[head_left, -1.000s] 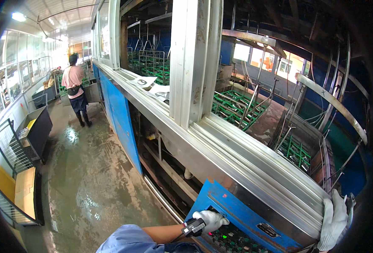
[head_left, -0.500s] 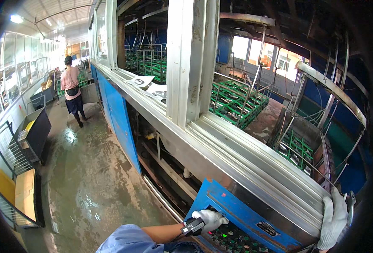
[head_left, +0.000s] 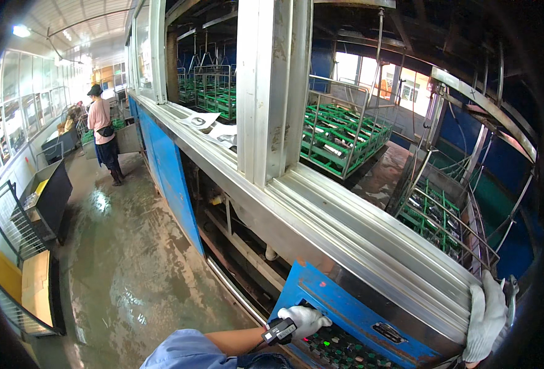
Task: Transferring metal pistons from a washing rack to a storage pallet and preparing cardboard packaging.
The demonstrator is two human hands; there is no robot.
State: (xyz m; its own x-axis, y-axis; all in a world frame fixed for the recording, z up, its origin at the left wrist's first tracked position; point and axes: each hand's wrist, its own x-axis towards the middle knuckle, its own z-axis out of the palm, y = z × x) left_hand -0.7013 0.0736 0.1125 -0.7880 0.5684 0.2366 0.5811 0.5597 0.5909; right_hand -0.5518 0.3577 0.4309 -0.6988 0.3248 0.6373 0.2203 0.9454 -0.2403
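Observation:
My left hand (head_left: 305, 321), in a white glove, rests on the upper left part of a blue control panel (head_left: 333, 301) with many dark buttons and small green and red lights. Its fingers are bent over and partly hidden, so their grip is unclear. A black strap device (head_left: 279, 331) sits on that wrist. At the far right my right hand (head_left: 487, 317), also gloved, lies with fingers stretched out at the end of the metal window sill (head_left: 376, 246). Beside it stands a metal lever-like part (head_left: 512, 295).
Beyond the sill hang wire racks (head_left: 345, 132) of green frames, with another rack (head_left: 432, 215) lower right by a tank. A metal post (head_left: 269, 92) rises from the sill. Left are a wet floor (head_left: 130, 264), a dark bin (head_left: 47, 197) and a person (head_left: 103, 132) standing.
The green-framed rack beyond the post appears nearer and further left, and the rack at lower right has shifted up. The person down the aisle has turned slightly. Both my hands stay in place.

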